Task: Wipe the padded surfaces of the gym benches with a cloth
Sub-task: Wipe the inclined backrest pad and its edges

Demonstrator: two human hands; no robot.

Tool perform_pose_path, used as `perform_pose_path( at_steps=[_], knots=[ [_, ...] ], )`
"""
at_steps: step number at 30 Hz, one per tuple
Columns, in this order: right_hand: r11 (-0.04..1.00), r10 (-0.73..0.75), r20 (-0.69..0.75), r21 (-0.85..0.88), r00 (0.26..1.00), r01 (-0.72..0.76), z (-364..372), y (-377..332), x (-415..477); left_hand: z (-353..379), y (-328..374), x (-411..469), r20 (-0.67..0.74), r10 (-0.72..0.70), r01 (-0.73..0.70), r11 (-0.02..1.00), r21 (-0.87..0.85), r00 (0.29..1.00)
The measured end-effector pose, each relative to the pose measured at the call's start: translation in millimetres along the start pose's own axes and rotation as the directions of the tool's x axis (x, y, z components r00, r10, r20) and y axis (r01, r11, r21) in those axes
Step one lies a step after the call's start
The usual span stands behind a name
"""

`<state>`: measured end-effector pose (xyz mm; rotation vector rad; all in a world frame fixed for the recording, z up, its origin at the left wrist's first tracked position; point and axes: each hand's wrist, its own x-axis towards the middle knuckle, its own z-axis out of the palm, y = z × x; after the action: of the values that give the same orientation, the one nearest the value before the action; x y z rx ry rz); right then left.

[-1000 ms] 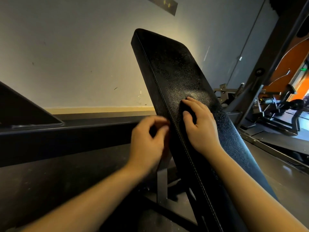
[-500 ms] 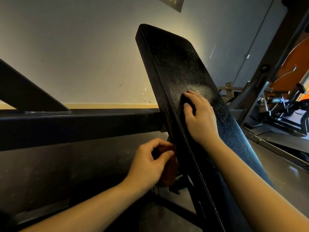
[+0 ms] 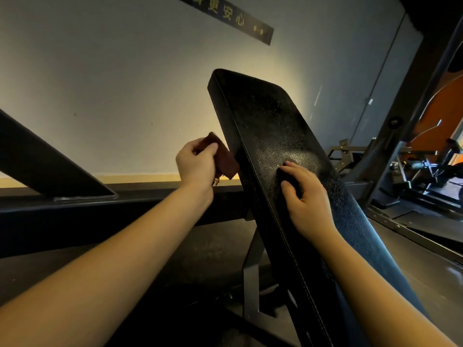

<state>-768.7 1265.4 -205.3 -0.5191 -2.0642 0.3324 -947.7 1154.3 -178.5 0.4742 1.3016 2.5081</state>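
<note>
Cloth (image 3: 223,158) pinched in left hand (image 3: 196,167) against bench pad (image 3: 263,116) side; right hand (image 3: 309,206) fingers relaxed on pad.

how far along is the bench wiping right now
Nothing shows as finished: the face of the bench pad carries no clear wipe marks. In hand: the left hand grips the brown cloth against the pad's left side edge, while the right hand rests on its face. Left, probably: the face and upper end.

I see a pale wall (image 3: 100,83) carrying a dark lettered sign (image 3: 225,17), a warm-lit skirting band (image 3: 140,178) low down, dark floor (image 3: 413,261) and an orange panel (image 3: 446,116) at right.
</note>
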Motion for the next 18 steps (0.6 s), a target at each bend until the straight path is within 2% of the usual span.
perform_pose_path(
  at_steps=[4, 8, 11, 12, 14, 16, 18],
  knots=[
    [1.0, 0.003, -0.01, 0.004, 1.0, -0.003, 1, 1, -1, 6, -25, -28, 0.18, 0.123, -0.148, 0.98, 0.132, 0.976],
    [1.0, 0.004, -0.017, -0.004, 1.0, -0.004, 1, 1, 0, -19, -43, -68, 0.292, 0.063, -0.117, 0.978, 0.174, 0.955],
    [1.0, 0.004, -0.011, -0.013, 1.0, -0.004, 1, 0, -1, -35, -45, -87, 0.433, -0.004, -0.139, 0.945, 0.297, 0.901],
    [1.0, 0.003, -0.008, -0.013, 1.0, -0.003, 1, 0, -1, -37, -42, -82, 0.43, 0.007, -0.166, 0.928, 0.334, 0.903],
    [1.0, 0.004, -0.009, -0.009, 1.0, -0.004, 0, 0, -2, -34, -31, -60, 0.311, 0.108, -0.224, 0.904, 0.365, 0.944],
    [1.0, 0.008, -0.013, -0.007, 1.0, -0.008, 0, 1, -1, -25, -11, -34, 0.122, 0.183, -0.213, 0.924, 0.316, 0.975],
    [1.0, 0.011, -0.01, -0.005, 1.0, -0.011, 1, 1, -1, -12, 1, -23, 0.043, 0.187, -0.192, 0.951, 0.241, 0.981]
  ],
)
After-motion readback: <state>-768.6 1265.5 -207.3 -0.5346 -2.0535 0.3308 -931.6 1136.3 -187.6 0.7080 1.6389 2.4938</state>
